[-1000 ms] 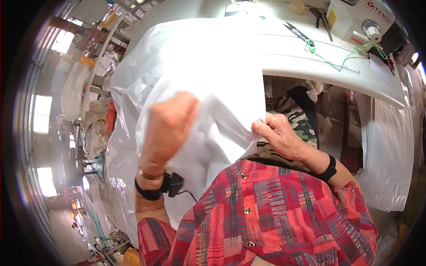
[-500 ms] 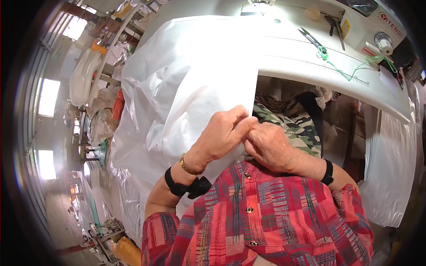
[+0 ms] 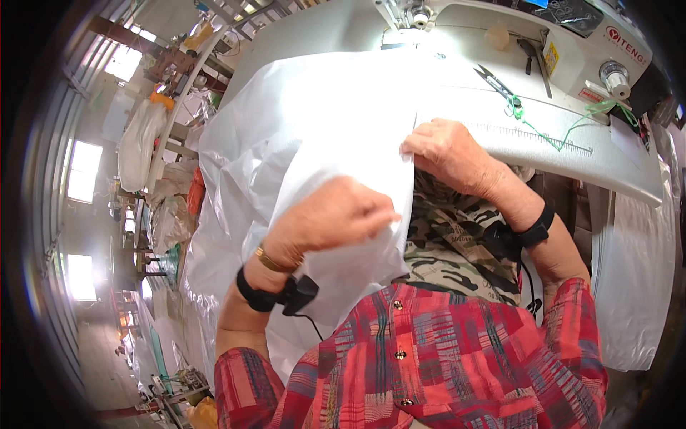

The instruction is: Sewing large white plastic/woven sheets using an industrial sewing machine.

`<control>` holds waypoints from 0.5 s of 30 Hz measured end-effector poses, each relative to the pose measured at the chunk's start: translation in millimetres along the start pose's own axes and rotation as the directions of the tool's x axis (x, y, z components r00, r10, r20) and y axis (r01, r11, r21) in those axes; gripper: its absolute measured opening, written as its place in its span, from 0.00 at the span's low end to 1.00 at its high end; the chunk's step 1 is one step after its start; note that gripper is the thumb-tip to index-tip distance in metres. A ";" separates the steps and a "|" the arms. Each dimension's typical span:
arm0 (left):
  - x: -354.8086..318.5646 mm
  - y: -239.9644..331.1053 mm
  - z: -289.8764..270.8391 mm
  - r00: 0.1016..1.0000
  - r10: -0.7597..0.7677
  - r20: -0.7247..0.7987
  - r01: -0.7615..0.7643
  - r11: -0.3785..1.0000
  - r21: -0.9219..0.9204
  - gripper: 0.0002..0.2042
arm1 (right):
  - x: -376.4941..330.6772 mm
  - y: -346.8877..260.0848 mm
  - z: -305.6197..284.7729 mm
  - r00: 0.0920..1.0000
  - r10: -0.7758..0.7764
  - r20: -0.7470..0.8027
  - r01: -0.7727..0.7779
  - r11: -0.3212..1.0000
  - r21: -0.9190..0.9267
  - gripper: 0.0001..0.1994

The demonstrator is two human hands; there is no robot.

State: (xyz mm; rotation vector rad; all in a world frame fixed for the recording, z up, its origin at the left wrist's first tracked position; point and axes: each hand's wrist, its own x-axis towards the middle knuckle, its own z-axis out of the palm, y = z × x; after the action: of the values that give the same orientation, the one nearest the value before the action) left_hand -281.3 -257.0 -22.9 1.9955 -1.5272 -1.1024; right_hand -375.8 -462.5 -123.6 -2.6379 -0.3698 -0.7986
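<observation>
A large sheet of glossy white plastic-like fabric spreads over the work table and hangs down toward me. Its straight right edge runs from the machine's needle area toward my lap. My right hand is closed in a pinch on that edge, just in front of the table's front rim. Lower down, my left hand is over the sheet, its fingers curled but smeared by motion. Whether it grips any fabric I cannot make out. The two hands are apart.
A sewing machine with a knob stands at the back right, its needle area lit. Thread snips with green cord and a dark-handled tool lie on the table. Shelving with bags is at the left; white sheets hang at the right.
My hands were together at the sheet's edge and have separated. The right hand has moved up along the edge toward the table, the left down and to the left.
</observation>
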 end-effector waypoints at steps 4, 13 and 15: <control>57.6 -45.0 -81.9 0.719 0.402 -0.566 0.026 0.799 0.601 0.10 | -3.9 3.5 0.6 1.000 -0.005 -0.031 0.011 0.984 0.178 0.05; 110.8 -92.7 -129.4 0.907 -0.088 -0.411 0.243 0.908 0.341 0.19 | -1.8 10.3 2.9 0.998 0.060 -0.032 -0.043 0.924 0.381 0.06; 108.5 -95.6 -135.8 0.926 -0.156 -0.343 0.256 0.929 0.267 0.19 | -2.7 9.5 1.8 0.997 0.068 -0.029 -0.052 0.922 0.384 0.06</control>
State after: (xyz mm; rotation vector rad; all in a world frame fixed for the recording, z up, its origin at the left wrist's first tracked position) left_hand -106.0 -347.2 -45.4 2.4537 -1.4051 -0.5932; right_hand -373.8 -470.7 -129.0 -2.2524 -0.3875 -0.6806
